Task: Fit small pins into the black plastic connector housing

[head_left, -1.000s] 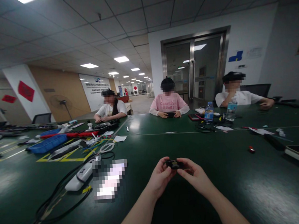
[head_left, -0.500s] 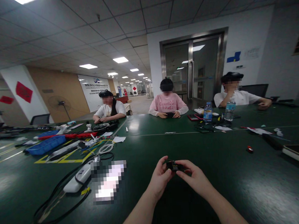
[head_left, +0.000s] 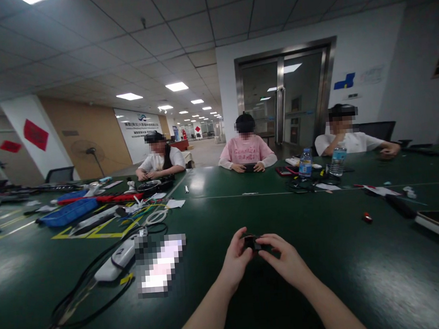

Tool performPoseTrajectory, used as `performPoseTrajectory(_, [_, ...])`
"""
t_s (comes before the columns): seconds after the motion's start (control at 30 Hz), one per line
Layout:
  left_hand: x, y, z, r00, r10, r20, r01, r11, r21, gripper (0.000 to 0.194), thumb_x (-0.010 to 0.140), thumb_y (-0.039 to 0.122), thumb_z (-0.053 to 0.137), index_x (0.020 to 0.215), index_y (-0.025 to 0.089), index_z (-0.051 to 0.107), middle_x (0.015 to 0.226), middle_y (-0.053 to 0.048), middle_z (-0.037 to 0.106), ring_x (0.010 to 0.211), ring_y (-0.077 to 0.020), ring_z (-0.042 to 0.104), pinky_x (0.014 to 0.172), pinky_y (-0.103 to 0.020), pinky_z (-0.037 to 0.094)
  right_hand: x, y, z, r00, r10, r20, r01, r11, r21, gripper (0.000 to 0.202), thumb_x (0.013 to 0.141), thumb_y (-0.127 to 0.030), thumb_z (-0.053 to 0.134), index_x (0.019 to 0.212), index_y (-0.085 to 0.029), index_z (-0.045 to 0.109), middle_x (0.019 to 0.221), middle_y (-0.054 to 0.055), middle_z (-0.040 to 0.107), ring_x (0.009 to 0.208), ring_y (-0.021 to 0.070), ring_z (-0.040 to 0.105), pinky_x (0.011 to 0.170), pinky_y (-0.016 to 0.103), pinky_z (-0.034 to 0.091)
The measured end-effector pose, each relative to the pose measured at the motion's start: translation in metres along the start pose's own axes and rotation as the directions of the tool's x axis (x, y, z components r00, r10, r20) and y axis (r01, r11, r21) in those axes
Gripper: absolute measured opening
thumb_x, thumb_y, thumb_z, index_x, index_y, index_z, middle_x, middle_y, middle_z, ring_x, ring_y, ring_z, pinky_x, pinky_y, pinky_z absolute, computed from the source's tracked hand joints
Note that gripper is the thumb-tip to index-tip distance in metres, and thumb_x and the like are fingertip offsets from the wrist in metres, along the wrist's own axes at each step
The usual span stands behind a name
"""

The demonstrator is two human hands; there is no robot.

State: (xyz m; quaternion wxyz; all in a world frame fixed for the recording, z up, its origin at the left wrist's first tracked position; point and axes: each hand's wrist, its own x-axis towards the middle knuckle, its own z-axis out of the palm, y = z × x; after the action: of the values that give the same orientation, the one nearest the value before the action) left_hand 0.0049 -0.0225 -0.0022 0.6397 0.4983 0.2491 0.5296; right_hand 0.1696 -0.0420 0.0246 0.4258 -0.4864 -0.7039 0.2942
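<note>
Judged to be mid-handling: working a small dark object (head_left: 252, 243) at the fingertips, over the near part of the green table (head_left: 320, 207). Pinching it from one side with the left hand (head_left: 235, 259), thumb and fingers, and from the other with the right hand (head_left: 285, 253), likewise; neither spread nor pressed palm to palm. Too dim and small to tell whether one piece or two joined. By judgement, calling next for fine fingertip control, steadying with one pinch while adjusting with the other. Counted: one small dark object; two own hands; three people (head_left: 247, 150) seated across; two bottles (head_left: 305, 165); two blue trays (head_left: 70, 212), one behind the other; one white power strip (head_left: 115, 262), left of the hands; one small red item (head_left: 366, 218), well apart to the right. Unable to count the tangled wires (head_left: 135, 216).
</note>
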Motion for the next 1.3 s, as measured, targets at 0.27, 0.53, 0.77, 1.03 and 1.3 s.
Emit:
performPoseTrajectory(0.27, [-0.0006,0.0008,0.0020,0.999,-0.028,-0.027,0.027,0.999,-0.024,0.058,0.070,0.028,0.071,0.122,0.021,0.044,0.107,-0.010,0.061,0.104,-0.0261,0.056,0.093,-0.041,0.041,0.0005,-0.0004,-0.0012,1.000,0.019,-0.010,-0.018,1.000,0.017,0.023,0.077,-0.023,0.059,0.099,-0.027,0.065,0.113,0.003,0.057,0.107,0.0224,0.054,0.089,0.037,0.046])
performPoseTrajectory(0.53, [-0.0007,0.0000,0.0000,0.997,-0.067,-0.031,0.065,0.996,-0.058,0.056,0.070,0.025,0.072,0.118,0.020,0.046,0.104,-0.009,0.062,0.099,-0.0238,0.059,0.090,-0.039,0.043,0.0009,-0.0018,-0.0033,0.999,0.036,0.015,-0.037,0.999,0.014,0.023,0.077,-0.024,0.059,0.099,-0.028,0.065,0.112,0.003,0.058,0.106,0.0231,0.054,0.087,0.038,0.047])
performPoseTrajectory(0.77, [-0.0004,0.0017,0.0009,0.996,-0.071,-0.047,0.068,0.996,-0.061,0.063,0.064,0.026,0.077,0.119,0.021,0.046,0.103,-0.008,0.063,0.095,-0.0222,0.060,0.088,-0.037,0.043,-0.0006,-0.0040,-0.0011,1.000,-0.022,0.004,0.022,1.000,-0.015,0.023,0.076,-0.021,0.058,0.098,-0.028,0.064,0.109,0.003,0.059,0.103,0.0234,0.055,0.086,0.038,0.046])
performPoseTrajectory(1.03, [-0.0005,0.0018,0.0008,0.997,-0.074,-0.038,0.070,0.994,-0.088,0.056,0.065,0.027,0.076,0.114,0.020,0.049,0.102,-0.008,0.063,0.099,-0.0233,0.059,0.090,-0.038,0.043,-0.0003,-0.0051,-0.0021,1.000,-0.008,0.005,0.008,1.000,0.002,0.024,0.079,-0.024,0.056,0.101,-0.028,0.063,0.110,0.003,0.060,0.103,0.0234,0.056,0.081,0.036,0.048])
performPoseTrajectory(1.3, [0.0003,-0.0002,0.0008,0.993,-0.089,-0.076,0.083,0.993,-0.086,0.053,0.067,0.031,0.075,0.112,0.019,0.048,0.102,-0.010,0.062,0.089,-0.0239,0.063,0.087,-0.042,0.044,0.0000,-0.0039,-0.0031,0.998,0.070,-0.005,-0.069,0.992,0.106,0.027,0.084,-0.031,0.049,0.108,-0.028,0.062,0.115,0.003,0.060,0.106,0.0221,0.055,0.086,0.036,0.048])
